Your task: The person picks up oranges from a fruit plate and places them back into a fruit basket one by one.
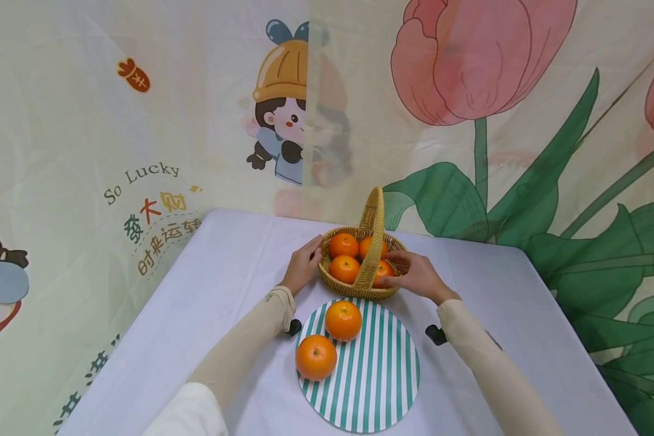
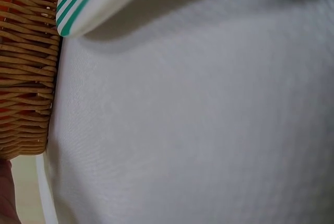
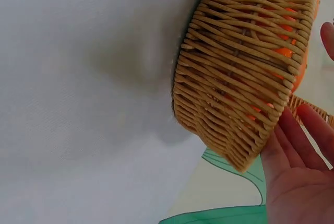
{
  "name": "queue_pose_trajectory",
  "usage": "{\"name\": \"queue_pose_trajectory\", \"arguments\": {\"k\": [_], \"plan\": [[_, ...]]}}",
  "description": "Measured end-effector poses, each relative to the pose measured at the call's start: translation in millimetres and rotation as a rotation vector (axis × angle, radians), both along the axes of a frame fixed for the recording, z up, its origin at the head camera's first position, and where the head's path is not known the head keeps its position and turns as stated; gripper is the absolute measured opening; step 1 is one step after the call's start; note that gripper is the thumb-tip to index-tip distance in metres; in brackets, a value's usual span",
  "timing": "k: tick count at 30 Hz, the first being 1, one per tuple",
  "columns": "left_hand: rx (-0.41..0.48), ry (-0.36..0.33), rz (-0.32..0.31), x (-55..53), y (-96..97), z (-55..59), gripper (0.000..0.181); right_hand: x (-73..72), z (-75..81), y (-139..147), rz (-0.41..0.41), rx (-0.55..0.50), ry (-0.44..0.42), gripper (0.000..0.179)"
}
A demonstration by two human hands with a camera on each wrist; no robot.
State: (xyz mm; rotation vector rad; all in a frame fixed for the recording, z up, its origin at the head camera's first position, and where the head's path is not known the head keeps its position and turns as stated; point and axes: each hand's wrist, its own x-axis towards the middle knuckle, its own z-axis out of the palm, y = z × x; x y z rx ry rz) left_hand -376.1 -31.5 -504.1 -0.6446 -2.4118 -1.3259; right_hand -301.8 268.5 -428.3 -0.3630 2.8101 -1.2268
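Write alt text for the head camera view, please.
Two hands, the left hand and the right hand, touch the sides of a wicker basket holding oranges; two more oranges sit on a green-striped plate.

Under my work lies a white tablecloth (image 1: 207,303) that covers the whole table. In the lower middle of the head view I see a round plate (image 1: 381,375) with green and white stripes. Two oranges lie on this plate: one orange (image 1: 343,320) near its top edge, another orange (image 1: 316,357) at its left side, close to each other. Behind the table hangs a printed backdrop (image 1: 87,121). At the upper middle it shows a cartoon girl (image 1: 286,109) with a yellow hat, and at the upper right a large pink tulip (image 1: 469,54) with green leaves. At the left I read the words "So Lucky" (image 1: 142,180).
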Motion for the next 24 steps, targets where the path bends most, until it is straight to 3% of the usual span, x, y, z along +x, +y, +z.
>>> {"name": "queue_pose_trajectory", "arguments": {"k": [4, 17, 24], "plan": [[0.001, 0.023, 0.006, 0.1, 0.0, -1.3, 0.041, 7.8, 1.1, 7.6, -0.013, -0.078, -0.011, 0.078], [-0.008, -0.031, -0.001, 0.5, -2.5, 0.2, 0.042, 47.5, -4.4, 10.3, -0.035, -0.210, 0.016, 0.070], [-0.004, -0.038, -0.008, -1.6, -1.7, -0.2, 0.042, 71.8, -14.1, -0.5, 0.036, -0.307, 0.071, 0.058]]}}
